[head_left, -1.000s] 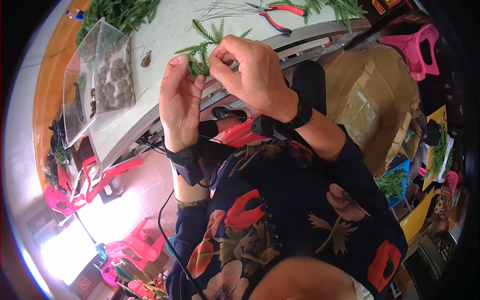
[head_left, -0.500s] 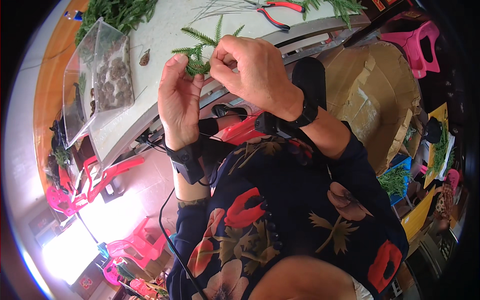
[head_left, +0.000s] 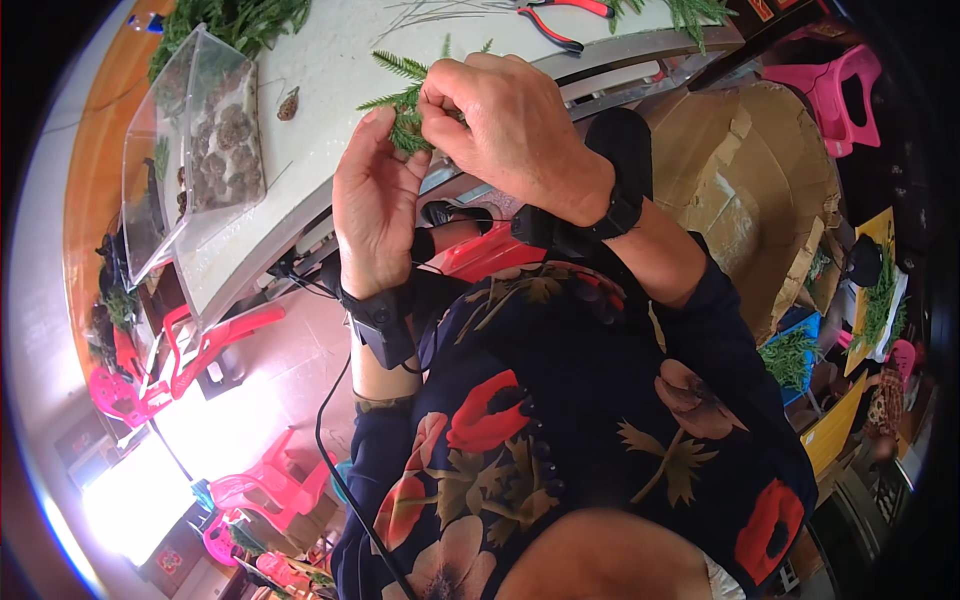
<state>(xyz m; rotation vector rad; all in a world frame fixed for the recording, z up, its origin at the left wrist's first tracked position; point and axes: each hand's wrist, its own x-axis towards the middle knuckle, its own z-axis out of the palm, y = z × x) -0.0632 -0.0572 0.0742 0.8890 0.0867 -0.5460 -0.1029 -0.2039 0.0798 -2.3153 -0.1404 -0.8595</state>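
Both my hands meet on a small bunch of green needle sprigs (head_left: 408, 98) held above the near edge of the white table (head_left: 330, 60). My left hand (head_left: 378, 205) stands upright with its fingertips pinching the base of the bunch. My right hand (head_left: 515, 130) curls over the bunch from the right, fingers closed on the stems. Part of the bunch is hidden under my right fingers. Black bands sit on both wrists.
A clear plastic bag of brown cones (head_left: 215, 150) lies at the table's left, one loose cone (head_left: 288, 103) beside it. Red-handled pliers (head_left: 555, 20) and more greenery (head_left: 235, 20) lie at the far edge. Cardboard (head_left: 760, 190) stands to the right, pink plastic stools (head_left: 845, 85) around.
Both hands have shifted slightly toward the table's far side with the sprig bunch. My right fingers have closed further over the sprigs.
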